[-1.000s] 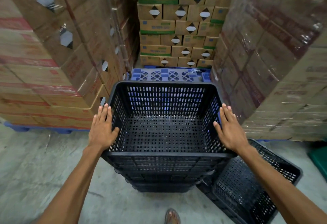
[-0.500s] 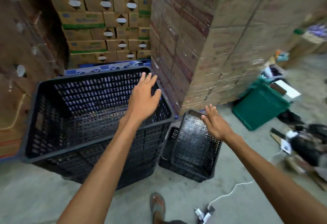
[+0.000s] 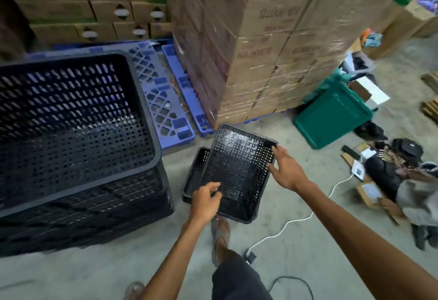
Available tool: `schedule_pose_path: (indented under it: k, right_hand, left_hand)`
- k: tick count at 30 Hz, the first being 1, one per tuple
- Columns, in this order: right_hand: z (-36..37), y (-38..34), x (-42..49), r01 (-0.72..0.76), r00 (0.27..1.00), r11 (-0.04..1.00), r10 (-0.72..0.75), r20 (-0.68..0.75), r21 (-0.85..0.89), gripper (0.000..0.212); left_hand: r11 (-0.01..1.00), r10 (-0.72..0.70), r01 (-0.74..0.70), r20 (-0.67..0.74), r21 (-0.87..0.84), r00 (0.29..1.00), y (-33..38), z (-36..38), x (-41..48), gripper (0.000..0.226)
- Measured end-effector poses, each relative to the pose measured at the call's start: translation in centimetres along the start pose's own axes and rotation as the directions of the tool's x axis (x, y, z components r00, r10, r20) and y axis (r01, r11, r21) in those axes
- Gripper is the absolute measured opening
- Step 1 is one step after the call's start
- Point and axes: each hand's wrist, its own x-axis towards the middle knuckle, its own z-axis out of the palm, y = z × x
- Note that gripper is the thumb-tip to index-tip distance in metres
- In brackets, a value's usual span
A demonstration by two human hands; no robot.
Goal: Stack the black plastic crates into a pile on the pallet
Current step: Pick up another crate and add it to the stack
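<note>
A pile of nested black plastic crates (image 3: pixel 147 119) stands at the left on a blue pallet (image 3: pixel 166 103). On the floor to its right, a loose black crate (image 3: pixel 237 169) lies tilted on top of another black crate (image 3: pixel 196 171). My left hand (image 3: pixel 206 202) is at the near left rim of the tilted crate, fingers curled; whether they grip is unclear. My right hand (image 3: pixel 284 171) rests against the crate's right rim with its fingers spread.
A tall wrapped stack of cardboard boxes (image 3: pixel 260 51) rises just behind the loose crates. A green bin (image 3: pixel 331 117) and a heap of bags and boxes (image 3: pixel 391 169) lie to the right. A white cable (image 3: pixel 284 226) runs across the floor by my sandalled foot (image 3: pixel 220 235).
Both hands left the top crate of the pile. I turned right, and my hands dropped to the loose tilted crate on the floor.
</note>
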Motion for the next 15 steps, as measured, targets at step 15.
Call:
schedule_pose_path:
  k: [15]
  right_hand:
    - [14.2,8.2,31.2,0.273,0.962,0.912,-0.251,0.109,-0.306,0.074]
  left_hand:
    - [0.382,-0.879,0.650,-0.042,-0.657,0.475,-18.2,18.1,19.8,0.041]
